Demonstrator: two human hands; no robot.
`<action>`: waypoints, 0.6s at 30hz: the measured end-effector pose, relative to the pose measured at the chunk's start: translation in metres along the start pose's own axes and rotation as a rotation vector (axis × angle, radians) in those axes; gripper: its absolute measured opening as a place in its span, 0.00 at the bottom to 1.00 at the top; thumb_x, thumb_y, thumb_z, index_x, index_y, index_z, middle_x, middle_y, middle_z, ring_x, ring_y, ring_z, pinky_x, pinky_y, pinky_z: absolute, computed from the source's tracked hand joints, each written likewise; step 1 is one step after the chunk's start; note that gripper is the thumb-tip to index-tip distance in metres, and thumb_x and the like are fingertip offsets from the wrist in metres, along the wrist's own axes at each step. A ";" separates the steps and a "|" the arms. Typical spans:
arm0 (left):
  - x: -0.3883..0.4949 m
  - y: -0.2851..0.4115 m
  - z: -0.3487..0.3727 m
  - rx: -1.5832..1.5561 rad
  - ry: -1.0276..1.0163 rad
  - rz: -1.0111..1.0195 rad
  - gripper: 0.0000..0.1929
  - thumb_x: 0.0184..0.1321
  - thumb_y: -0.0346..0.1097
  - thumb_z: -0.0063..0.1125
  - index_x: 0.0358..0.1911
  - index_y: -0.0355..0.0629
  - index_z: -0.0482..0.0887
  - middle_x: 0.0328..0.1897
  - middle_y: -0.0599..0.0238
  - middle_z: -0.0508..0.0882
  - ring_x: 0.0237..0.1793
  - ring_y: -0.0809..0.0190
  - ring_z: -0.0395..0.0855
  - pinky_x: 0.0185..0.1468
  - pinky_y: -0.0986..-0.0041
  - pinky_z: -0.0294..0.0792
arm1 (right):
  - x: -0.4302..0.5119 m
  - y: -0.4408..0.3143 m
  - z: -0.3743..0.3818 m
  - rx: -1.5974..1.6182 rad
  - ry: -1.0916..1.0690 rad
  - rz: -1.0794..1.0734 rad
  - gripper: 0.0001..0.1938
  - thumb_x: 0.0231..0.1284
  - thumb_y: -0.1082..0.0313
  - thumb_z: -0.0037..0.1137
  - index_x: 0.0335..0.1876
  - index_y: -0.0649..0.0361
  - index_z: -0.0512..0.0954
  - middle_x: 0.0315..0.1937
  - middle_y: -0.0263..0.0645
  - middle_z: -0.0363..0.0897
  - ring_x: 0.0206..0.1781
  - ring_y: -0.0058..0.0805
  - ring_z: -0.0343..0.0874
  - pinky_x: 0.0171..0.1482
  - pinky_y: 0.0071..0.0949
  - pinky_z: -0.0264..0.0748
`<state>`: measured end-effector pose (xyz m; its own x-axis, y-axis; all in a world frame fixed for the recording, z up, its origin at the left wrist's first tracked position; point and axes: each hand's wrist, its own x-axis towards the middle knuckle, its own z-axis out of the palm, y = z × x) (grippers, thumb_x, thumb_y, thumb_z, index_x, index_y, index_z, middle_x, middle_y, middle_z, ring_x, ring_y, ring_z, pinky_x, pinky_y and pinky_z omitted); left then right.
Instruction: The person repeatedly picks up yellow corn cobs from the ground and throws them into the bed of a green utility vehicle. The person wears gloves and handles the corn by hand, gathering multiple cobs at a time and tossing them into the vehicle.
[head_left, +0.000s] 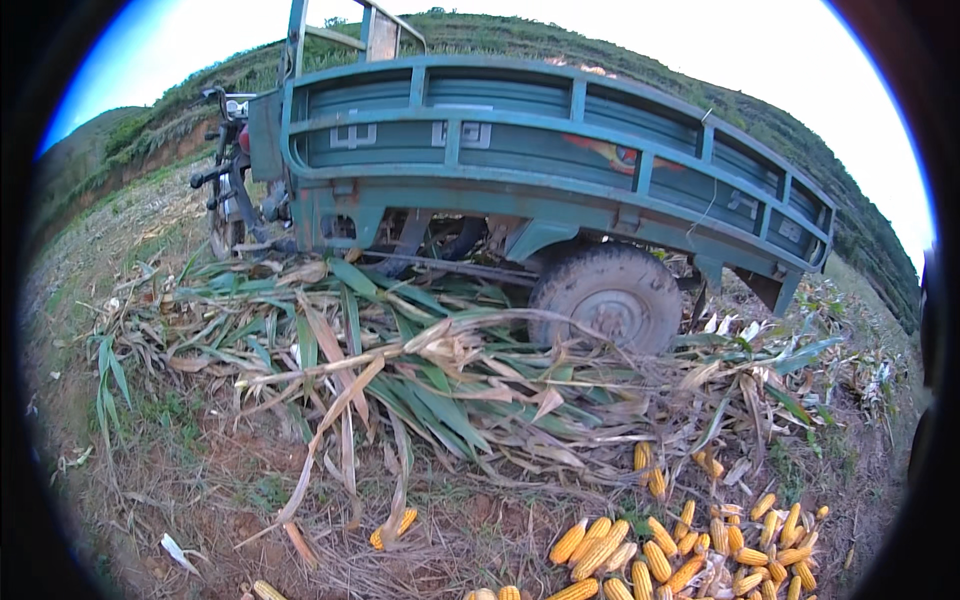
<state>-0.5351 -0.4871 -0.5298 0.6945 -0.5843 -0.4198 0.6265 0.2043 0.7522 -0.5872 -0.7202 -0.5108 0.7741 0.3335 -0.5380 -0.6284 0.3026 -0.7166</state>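
Observation:
Neither of my hands is in view. Before me on the ground, many husked yellow corn cobs (657, 561) lie in a loose heap at the lower right, cut off by the bottom edge. A single cob (394, 528) rests apart from them, partly covered by a dry leaf. Behind the cobs spreads a long layer of cut corn stalks (442, 401), with green and dried leaves tangled together. One stalk carries a pale, dry husk (448, 345) near the middle.
A green motorized cargo tricycle (495, 199) stands side-on behind the stalks. Its muddy rear wheel (609, 304) is against them. Some cobs (592, 70) show above the cargo bed's far side. A white husk (178, 553) lies at lower left; green hills (750, 120) rise beyond.

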 end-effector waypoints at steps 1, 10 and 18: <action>0.001 0.011 0.008 0.017 -0.020 0.012 0.20 0.73 0.33 0.70 0.65 0.38 0.85 0.59 0.65 0.91 0.57 0.66 0.89 0.63 0.69 0.80 | -0.009 -0.010 0.007 0.036 0.017 -0.011 0.47 0.75 0.66 0.70 0.90 0.58 0.50 0.71 0.36 0.78 0.68 0.25 0.79 0.67 0.35 0.82; 0.030 0.135 0.062 0.109 -0.137 0.024 0.26 0.71 0.33 0.74 0.69 0.40 0.78 0.60 0.69 0.88 0.57 0.69 0.86 0.61 0.74 0.80 | -0.061 -0.166 0.068 -0.173 0.262 -0.362 0.54 0.67 0.75 0.75 0.91 0.62 0.46 0.70 0.43 0.81 0.69 0.29 0.83 0.69 0.35 0.83; 0.013 0.054 0.034 0.190 0.045 0.123 0.08 0.73 0.35 0.67 0.44 0.36 0.89 0.38 0.63 0.89 0.41 0.64 0.88 0.50 0.68 0.80 | -0.019 -0.059 -0.016 0.078 0.242 -0.224 0.32 0.64 0.78 0.72 0.74 0.63 0.73 0.56 0.38 0.87 0.56 0.27 0.87 0.60 0.32 0.85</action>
<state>-0.5044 -0.5105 -0.4772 0.7796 -0.5273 -0.3378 0.4607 0.1177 0.8797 -0.5639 -0.7587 -0.4657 0.8834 0.0320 -0.4675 -0.4372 0.4151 -0.7978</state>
